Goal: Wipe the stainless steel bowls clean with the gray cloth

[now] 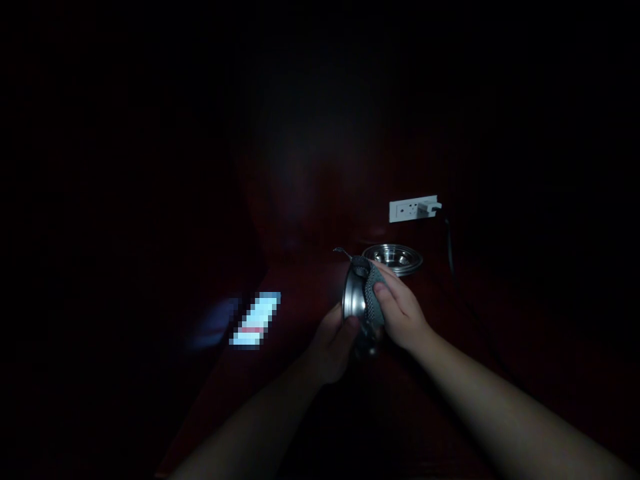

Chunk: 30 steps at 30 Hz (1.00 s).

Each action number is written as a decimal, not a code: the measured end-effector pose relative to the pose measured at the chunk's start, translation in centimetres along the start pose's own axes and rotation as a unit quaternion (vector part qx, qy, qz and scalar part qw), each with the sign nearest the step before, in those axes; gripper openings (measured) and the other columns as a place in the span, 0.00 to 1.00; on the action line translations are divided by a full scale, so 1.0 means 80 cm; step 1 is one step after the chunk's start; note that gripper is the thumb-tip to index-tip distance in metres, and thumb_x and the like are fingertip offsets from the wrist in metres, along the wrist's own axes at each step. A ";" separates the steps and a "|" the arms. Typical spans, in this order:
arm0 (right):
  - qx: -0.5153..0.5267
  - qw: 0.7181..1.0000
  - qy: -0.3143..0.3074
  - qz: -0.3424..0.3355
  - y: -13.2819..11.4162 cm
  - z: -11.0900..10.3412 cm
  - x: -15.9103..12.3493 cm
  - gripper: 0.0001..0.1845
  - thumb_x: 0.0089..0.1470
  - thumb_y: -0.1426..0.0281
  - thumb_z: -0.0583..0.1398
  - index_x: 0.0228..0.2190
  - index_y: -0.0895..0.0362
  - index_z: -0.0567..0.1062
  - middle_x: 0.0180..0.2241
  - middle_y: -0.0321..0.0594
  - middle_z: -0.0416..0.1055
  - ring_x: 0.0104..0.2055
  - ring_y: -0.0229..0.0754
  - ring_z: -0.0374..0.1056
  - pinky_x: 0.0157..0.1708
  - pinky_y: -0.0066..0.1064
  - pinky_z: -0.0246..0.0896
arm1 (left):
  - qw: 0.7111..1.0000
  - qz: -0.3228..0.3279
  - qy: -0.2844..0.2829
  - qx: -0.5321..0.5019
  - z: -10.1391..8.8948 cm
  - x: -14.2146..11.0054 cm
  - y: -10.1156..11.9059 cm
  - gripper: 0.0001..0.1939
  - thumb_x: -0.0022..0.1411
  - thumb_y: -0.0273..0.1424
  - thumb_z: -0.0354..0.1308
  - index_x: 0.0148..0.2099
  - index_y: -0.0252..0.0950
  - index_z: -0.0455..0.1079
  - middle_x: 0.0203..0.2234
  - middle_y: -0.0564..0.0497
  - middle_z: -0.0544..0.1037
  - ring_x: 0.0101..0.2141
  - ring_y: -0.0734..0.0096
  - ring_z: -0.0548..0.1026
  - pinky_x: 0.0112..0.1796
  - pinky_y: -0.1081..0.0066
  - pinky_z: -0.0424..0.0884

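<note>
A shiny metal bowl (355,297) is held up on its side in front of me. My left hand (334,343) grips its near left rim, thumb on the metal. My right hand (400,308) is closed around a grey patterned cloth (374,293) and presses it against the bowl's right side. Part of the cloth is folded over the top rim, with a thin loose end sticking out to the left. The bowl's lower part is dim, and the fingers behind it are hidden.
Behind my right hand, a stack of shiny metal dishes (395,259) rests on the dark red table (300,293). A wall socket (413,209) has a plug and hanging cable (450,250). A bright pixelated panel (256,320) lies to the left. Surroundings are very dark.
</note>
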State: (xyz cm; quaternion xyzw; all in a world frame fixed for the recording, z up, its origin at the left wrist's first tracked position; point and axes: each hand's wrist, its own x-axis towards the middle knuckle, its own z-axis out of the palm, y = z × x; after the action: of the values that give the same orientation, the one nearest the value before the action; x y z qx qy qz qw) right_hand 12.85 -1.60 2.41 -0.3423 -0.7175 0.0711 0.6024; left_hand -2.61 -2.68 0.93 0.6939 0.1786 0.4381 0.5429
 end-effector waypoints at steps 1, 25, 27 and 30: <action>0.006 1.000 0.010 0.010 0.003 0.001 0.000 0.20 0.59 0.66 0.48 0.51 0.54 0.67 0.53 0.43 0.63 0.57 0.45 0.56 0.58 0.41 0.47 | 1.000 0.003 0.005 -0.005 0.001 -0.001 0.000 0.22 0.62 0.44 0.42 0.43 0.30 0.66 0.34 0.43 0.74 0.34 0.67 0.72 0.35 0.69 0.68; 0.146 0.954 0.108 0.237 0.043 0.014 -0.008 0.23 0.54 0.53 0.52 0.44 0.53 0.72 0.44 0.38 0.72 0.50 0.46 0.64 0.54 0.43 0.51 | 0.986 0.081 0.107 0.096 0.003 -0.002 -0.006 0.21 0.64 0.41 0.40 0.38 0.31 0.67 0.29 0.47 0.73 0.29 0.72 0.69 0.31 0.71 0.66; 0.154 0.951 0.111 0.246 0.045 0.015 -0.009 0.22 0.53 0.53 0.53 0.43 0.53 0.73 0.43 0.38 0.73 0.49 0.45 0.65 0.54 0.42 0.53 | 0.983 0.091 0.112 0.111 0.002 -0.001 -0.008 0.21 0.64 0.41 0.40 0.38 0.31 0.66 0.30 0.46 0.73 0.30 0.71 0.69 0.32 0.71 0.66; 0.165 0.942 0.119 0.268 0.047 0.016 -0.009 0.21 0.53 0.54 0.54 0.39 0.54 0.75 0.41 0.38 0.74 0.45 0.45 0.67 0.51 0.40 0.56 | 0.978 0.107 0.113 0.138 0.002 0.000 -0.009 0.19 0.64 0.40 0.40 0.39 0.32 0.66 0.30 0.47 0.73 0.30 0.71 0.69 0.32 0.71 0.66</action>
State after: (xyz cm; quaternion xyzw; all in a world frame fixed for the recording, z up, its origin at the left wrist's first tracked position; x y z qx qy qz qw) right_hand 13.20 1.22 -0.44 -0.4236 -0.5004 0.3065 0.6901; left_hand -2.33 -2.51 0.24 0.7230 0.2228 0.5404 0.3683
